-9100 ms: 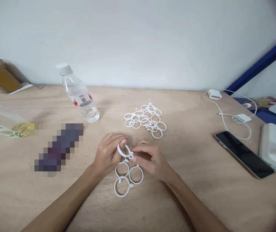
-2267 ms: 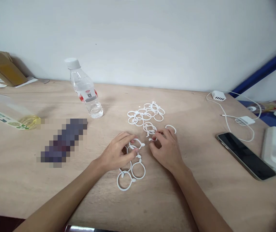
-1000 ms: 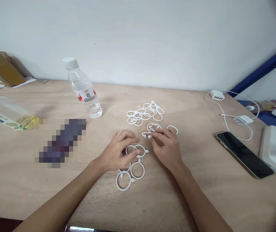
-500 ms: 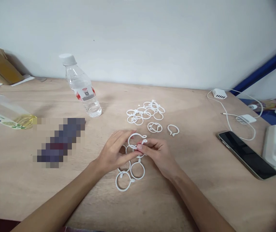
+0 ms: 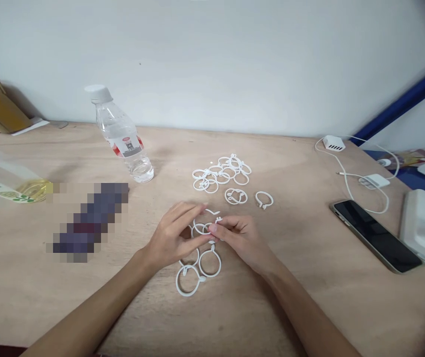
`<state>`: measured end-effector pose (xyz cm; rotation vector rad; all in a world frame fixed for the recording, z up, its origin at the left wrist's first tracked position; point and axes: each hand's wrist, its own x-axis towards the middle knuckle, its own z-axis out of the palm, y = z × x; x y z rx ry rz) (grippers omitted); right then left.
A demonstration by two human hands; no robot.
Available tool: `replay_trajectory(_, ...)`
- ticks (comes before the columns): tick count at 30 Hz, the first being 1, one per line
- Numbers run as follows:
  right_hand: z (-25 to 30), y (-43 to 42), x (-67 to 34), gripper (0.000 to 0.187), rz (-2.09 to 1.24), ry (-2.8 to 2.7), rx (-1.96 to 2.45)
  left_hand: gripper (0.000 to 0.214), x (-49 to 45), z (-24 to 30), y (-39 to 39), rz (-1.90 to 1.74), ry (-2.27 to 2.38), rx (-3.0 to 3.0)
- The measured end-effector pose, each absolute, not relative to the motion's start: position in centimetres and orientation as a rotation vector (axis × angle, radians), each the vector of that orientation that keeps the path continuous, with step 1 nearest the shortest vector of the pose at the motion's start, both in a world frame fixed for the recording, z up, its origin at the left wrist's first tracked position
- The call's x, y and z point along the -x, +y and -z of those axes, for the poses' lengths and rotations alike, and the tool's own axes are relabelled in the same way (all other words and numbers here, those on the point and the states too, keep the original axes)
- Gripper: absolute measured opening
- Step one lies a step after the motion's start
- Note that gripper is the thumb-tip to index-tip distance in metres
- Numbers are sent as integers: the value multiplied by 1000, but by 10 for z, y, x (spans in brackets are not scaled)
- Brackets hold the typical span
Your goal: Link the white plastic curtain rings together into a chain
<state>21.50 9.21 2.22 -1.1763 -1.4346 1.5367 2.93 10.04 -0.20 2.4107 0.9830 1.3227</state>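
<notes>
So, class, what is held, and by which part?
A white ring: the right hand pinches it near one open end; the left hand holds its far side.

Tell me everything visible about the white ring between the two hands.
The white ring is slim and looks plastic. It is open, its ends apart, the nearer one bearing small prongs. Raised above other white rings, it is pinched near those prongs by the right hand; the left hand curves around its left side.
</notes>
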Motion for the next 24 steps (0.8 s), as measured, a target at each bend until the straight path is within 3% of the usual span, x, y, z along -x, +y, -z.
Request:
replay_trajectory(5, -17, 95, -217, 28, -1428, -1367, 1236, 41, -29, 2, 100, -1257, 1061, -2285)
replay_trajectory(24, -6, 93, -212, 19, -1205, -1423, 1139, 27, -31, -1, 98, -997, 1042, -2146)
